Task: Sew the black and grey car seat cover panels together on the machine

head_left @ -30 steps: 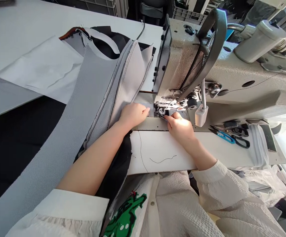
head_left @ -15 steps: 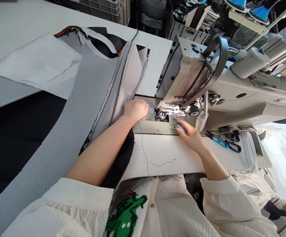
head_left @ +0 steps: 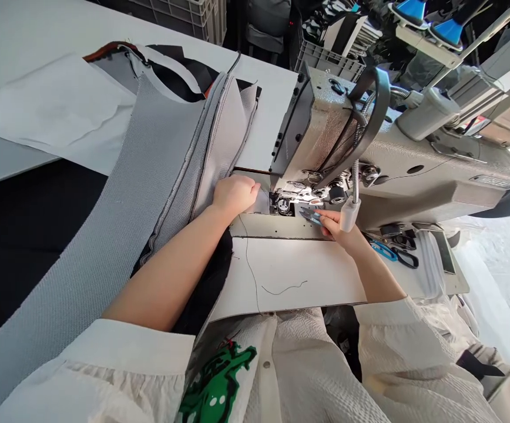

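Observation:
My left hand [head_left: 234,195] is closed in a fist just left of the sewing machine's presser foot [head_left: 284,205], beside the folded grey mesh fabric [head_left: 220,138]. What its fingers pinch, if anything, is hidden. A dark thread [head_left: 248,258] emerges below this hand and trails down over the white table edge. To the right of the presser foot, my right hand [head_left: 336,226] grips small blue-handled thread snips [head_left: 311,216], their blades pointing left over the metal machine bed. The white tip of the machine's flexible lamp [head_left: 349,214] covers part of this hand.
The sewing machine head [head_left: 338,129] stands over the work. Blue-handled scissors [head_left: 385,249] and black-handled scissors [head_left: 407,258] lie at right. A loose thread piece [head_left: 285,292] lies on the white tabletop [head_left: 299,264]. White sheets [head_left: 52,106] and grey crates [head_left: 184,17] are at left and back.
My right hand has turned and drawn its fingers closer around the thread snips, whose blades show more clearly. My left hand stays in its fist beside the presser foot. The whole view has shifted slightly.

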`<action>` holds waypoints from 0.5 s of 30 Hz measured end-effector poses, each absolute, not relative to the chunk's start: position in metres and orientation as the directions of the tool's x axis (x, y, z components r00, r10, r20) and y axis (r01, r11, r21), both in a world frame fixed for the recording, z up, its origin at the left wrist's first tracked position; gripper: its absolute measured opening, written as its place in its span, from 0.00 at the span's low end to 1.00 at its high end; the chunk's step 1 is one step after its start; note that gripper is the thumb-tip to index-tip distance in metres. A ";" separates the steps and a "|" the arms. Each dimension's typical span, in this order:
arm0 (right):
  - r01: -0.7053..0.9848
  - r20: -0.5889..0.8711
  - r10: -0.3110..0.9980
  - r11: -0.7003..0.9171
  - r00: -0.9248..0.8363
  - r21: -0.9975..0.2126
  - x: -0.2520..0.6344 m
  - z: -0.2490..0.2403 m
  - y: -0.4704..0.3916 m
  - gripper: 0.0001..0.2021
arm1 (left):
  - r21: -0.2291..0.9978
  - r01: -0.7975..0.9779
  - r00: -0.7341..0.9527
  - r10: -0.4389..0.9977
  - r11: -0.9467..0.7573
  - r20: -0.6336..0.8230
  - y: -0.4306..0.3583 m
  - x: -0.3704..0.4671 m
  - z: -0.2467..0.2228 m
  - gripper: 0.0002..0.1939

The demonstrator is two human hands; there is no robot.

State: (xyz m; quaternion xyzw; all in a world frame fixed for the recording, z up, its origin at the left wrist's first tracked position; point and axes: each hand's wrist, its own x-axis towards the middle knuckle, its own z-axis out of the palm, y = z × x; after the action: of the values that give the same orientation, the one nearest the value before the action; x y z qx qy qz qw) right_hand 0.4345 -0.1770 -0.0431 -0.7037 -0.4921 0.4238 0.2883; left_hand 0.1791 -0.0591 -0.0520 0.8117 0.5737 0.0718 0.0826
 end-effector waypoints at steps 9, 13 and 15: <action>0.463 -0.298 0.940 -0.341 0.166 -0.818 0.438 -0.042 -0.169 0.25 | 0.257 0.913 0.331 0.943 -0.317 -0.012 -0.059 0.179 -0.051 0.23; 0.442 -0.314 0.939 -0.344 0.142 -0.828 0.430 -0.038 -0.163 0.23 | 0.254 0.916 0.326 0.945 -0.312 -0.015 -0.059 0.179 -0.051 0.23; 0.437 -0.322 0.937 -0.348 0.135 -0.830 0.427 -0.035 -0.161 0.23 | 0.252 0.918 0.323 0.946 -0.306 -0.028 -0.059 0.179 -0.050 0.23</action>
State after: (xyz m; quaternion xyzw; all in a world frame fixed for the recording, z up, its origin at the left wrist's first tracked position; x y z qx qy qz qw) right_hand 0.4268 -0.1607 -0.0353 -0.6962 -0.4932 0.4352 0.2874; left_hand 0.1793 -0.0591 -0.0504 0.8057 0.5783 0.0627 0.1114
